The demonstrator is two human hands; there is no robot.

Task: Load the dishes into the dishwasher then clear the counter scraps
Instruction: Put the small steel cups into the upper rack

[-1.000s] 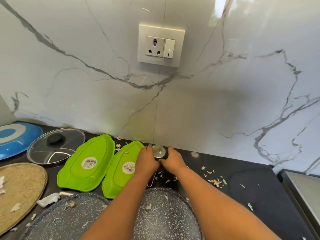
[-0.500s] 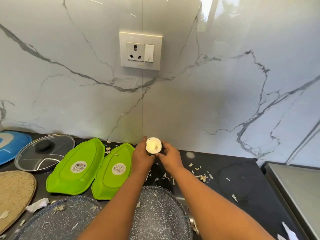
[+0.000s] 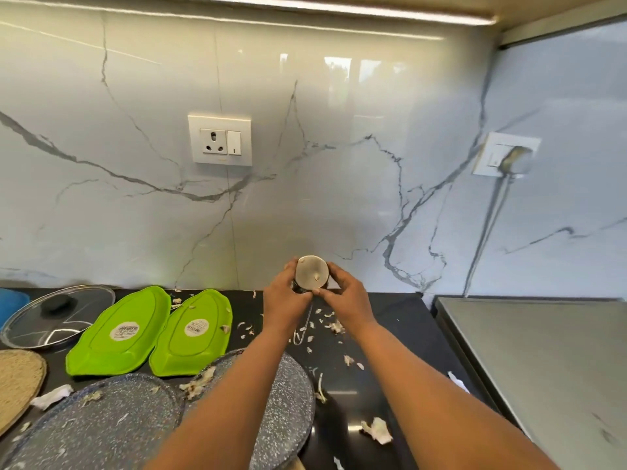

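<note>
Both of my hands hold a small round cup (image 3: 311, 273) above the black counter (image 3: 393, 337), close to the marble wall, with its pale base turned toward me. My left hand (image 3: 283, 300) grips its left side and my right hand (image 3: 349, 296) its right side. Two green leaf-shaped trays (image 3: 118, 334) (image 3: 191, 334) lie upside down to the left. Two grey speckled plates (image 3: 101, 429) (image 3: 288, 401) sit near me, partly under my left forearm. Pale scraps (image 3: 334, 325) (image 3: 376, 430) are scattered over the counter.
A glass lid (image 3: 57, 313) lies at the far left beside a blue plate (image 3: 10, 300). A woven mat (image 3: 17, 385) sits at the left edge. A thin wire piece (image 3: 303, 329) lies below my hands. A steel surface (image 3: 543, 368) borders the counter on the right.
Both hands have lifted the small cup off the counter and tipped it so its base faces me. The view has tilted up and to the right.
</note>
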